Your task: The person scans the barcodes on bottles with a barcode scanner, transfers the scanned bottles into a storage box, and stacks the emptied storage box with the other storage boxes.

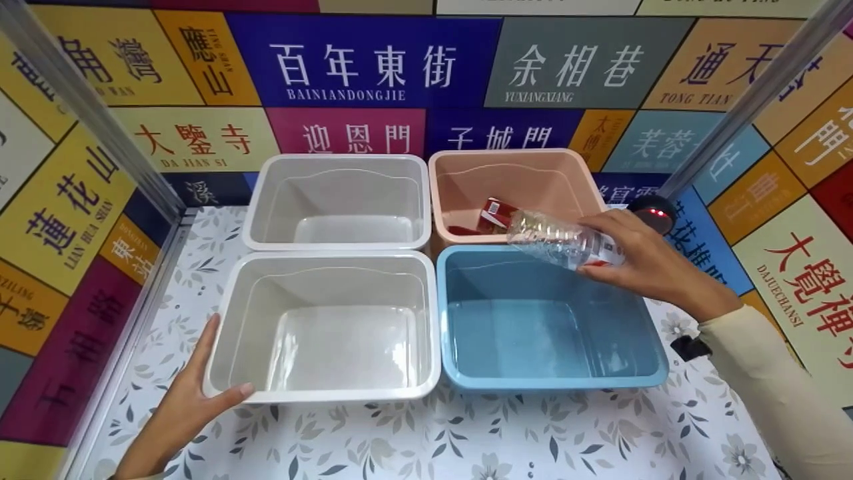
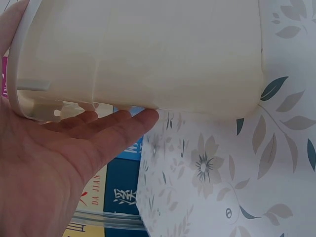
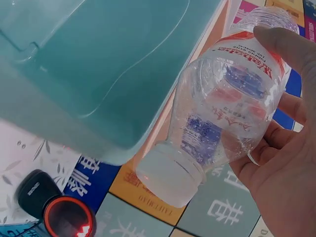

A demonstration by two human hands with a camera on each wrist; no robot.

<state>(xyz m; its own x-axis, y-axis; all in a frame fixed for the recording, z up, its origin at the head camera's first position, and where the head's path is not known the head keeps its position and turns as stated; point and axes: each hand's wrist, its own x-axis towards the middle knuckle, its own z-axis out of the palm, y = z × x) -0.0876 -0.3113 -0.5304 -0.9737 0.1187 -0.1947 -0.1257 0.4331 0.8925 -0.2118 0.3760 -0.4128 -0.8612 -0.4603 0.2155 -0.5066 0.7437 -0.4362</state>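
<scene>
My right hand (image 1: 640, 260) grips a clear plastic bottle (image 1: 550, 240) with a red and white label, thumb on one side and fingers on the other. The bottle lies tilted over the back edge of the blue bin (image 1: 556, 383), overlapping the peach bin (image 1: 533, 175). Its white cap (image 3: 170, 175) shows in the right wrist view. Inside the peach bin are a red packet (image 1: 495, 211) and other red items, partly hidden by the bottle. My left hand (image 1: 180, 407) rests at the near left corner of the front white bin (image 1: 340, 393), thumb by the rim and fingers straight along its outer side.
A second whitish bin (image 1: 353, 230) stands behind the front white one, so the bins form a two-by-two block. Underneath is a leaf-patterned tabletop (image 1: 373, 440). Printed panels and metal posts (image 1: 726, 100) enclose the sides and back. A round black device (image 1: 653, 215) with red lights sits beyond my right hand.
</scene>
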